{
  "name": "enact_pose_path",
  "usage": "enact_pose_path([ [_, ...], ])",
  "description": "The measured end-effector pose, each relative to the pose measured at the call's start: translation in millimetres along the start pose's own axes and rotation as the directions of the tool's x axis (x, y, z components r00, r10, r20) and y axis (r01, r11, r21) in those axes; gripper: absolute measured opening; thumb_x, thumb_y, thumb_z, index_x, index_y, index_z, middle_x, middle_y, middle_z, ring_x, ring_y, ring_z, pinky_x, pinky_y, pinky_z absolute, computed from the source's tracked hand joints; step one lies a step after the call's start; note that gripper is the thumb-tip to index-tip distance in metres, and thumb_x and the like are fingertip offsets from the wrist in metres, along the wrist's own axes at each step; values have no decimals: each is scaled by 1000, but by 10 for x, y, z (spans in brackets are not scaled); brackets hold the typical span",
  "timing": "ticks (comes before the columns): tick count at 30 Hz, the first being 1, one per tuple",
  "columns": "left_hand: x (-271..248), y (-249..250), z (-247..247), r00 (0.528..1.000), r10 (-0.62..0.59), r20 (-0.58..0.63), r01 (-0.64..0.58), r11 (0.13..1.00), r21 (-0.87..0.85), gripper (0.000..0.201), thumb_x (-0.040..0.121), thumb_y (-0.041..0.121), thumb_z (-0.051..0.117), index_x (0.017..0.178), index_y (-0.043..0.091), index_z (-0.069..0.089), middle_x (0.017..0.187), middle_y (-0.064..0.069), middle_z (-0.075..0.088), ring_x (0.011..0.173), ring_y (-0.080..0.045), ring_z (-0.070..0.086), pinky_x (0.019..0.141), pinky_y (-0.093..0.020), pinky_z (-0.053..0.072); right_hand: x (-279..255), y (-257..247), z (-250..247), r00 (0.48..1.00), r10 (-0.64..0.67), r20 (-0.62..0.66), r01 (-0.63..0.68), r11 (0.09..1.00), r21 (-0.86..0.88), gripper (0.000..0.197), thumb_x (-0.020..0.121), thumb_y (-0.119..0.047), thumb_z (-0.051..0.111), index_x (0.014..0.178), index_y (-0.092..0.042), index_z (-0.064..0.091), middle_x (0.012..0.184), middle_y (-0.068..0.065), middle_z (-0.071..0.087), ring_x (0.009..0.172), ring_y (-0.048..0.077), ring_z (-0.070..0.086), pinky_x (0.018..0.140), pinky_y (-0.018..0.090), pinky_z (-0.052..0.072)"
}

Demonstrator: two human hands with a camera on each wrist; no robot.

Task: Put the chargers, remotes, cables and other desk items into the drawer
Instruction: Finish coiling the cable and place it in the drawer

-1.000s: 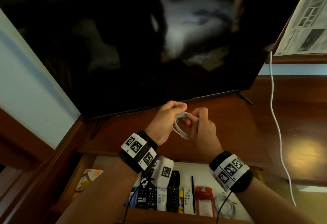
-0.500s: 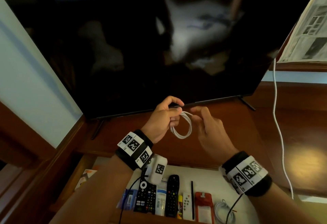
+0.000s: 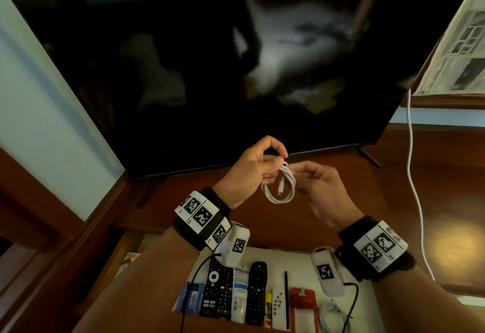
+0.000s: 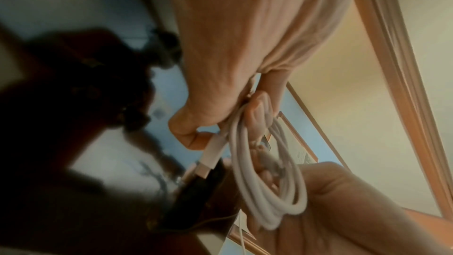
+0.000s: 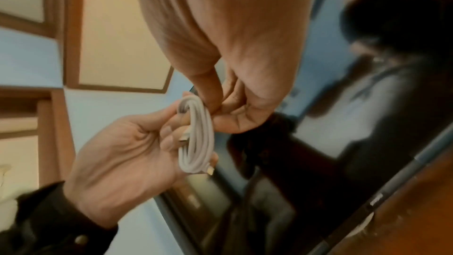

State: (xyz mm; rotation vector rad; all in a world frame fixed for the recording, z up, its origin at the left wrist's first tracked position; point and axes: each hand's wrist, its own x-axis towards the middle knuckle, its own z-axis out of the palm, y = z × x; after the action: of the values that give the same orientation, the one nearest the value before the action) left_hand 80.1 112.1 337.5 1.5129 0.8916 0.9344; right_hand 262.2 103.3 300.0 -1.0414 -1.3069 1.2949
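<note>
A coiled white cable (image 3: 279,188) hangs above the wooden desk top (image 3: 183,201), in front of the TV. My left hand (image 3: 278,164) pinches the coil at its top; in the left wrist view its thumb presses a connector (image 4: 213,148) and its fingers pass through the loops (image 4: 267,181). My right hand (image 3: 299,175) meets the coil from the right, and its thumb (image 5: 208,92) and curled fingers pinch the top of the coil (image 5: 196,137). The open drawer (image 3: 275,259) lies below my wrists.
The drawer holds two black remotes (image 3: 217,290), a white tube (image 3: 240,293), a small white remote (image 3: 277,303), a pen (image 3: 286,296), a red case (image 3: 301,306) and another coiled cable (image 3: 333,314). A large TV (image 3: 236,70) stands behind. A white cord (image 3: 414,188) hangs at right.
The coil was clutched tight between both hands; now it hangs open from my left hand's pinch. My right hand slid back and down, keeping only its fingertips at the coil.
</note>
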Motion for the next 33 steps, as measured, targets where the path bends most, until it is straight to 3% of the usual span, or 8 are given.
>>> enact_pose_path([
  [5,5,-83,-27,998,-24,-62,23,1000,-22,8,107,3,45,109,8,51,65,6,40,58,-9,32,56,-26,30,-112,-101,-14,987,64,150,-99,965,242,32,99,-2,45,125,1,64,111,27,72,105,38,70,91,40,57],
  [10,20,-159,-3,989,-81,-121,72,994,-79,8,106,3,45,108,8,51,68,3,34,58,-9,31,55,-24,29,-170,-33,66,977,-151,150,196,914,-356,59,89,2,69,142,-17,53,101,-2,75,91,8,73,82,26,59],
  [13,31,-153,52,990,-86,-114,78,994,-71,9,107,5,46,111,8,52,66,5,38,57,-7,35,56,-23,33,-185,-14,168,958,-280,63,277,844,-460,41,95,-5,64,133,-20,62,100,-7,73,68,-9,64,57,10,48],
  [16,31,-160,67,992,-75,-101,70,996,-59,11,107,10,47,115,6,54,65,3,46,58,-10,44,62,-33,37,-164,-11,202,906,-421,41,381,772,-509,18,101,-9,58,105,-18,73,85,-13,70,65,-1,64,55,10,44],
  [20,-58,-153,102,995,-60,-77,54,996,-69,23,106,16,52,124,2,58,86,-7,66,80,-18,66,76,-35,57,-114,78,139,843,-532,-80,379,693,-613,21,101,-9,58,83,-12,69,67,-10,61,53,7,56,49,9,37],
  [23,-127,-216,87,992,-47,-113,48,999,0,23,102,14,61,123,3,63,98,-13,70,85,-26,72,85,-46,62,-82,95,58,777,-623,-91,401,601,-691,17,98,-3,60,85,-8,70,62,-16,50,47,3,45,47,10,32],
  [28,-197,-197,-54,978,-50,-205,84,983,161,15,96,13,71,105,1,71,82,-12,70,69,-32,73,73,-45,64,-69,145,-46,738,-673,53,413,389,-824,11,95,-3,64,101,-2,73,69,1,58,49,9,38,45,19,34],
  [33,-227,-42,-140,972,-174,-160,170,985,-38,17,93,14,73,101,0,76,83,-9,73,73,-20,69,68,-33,58,-67,177,-46,746,-633,204,382,158,-910,31,83,5,72,113,0,69,74,8,64,51,19,50,51,23,33],
])
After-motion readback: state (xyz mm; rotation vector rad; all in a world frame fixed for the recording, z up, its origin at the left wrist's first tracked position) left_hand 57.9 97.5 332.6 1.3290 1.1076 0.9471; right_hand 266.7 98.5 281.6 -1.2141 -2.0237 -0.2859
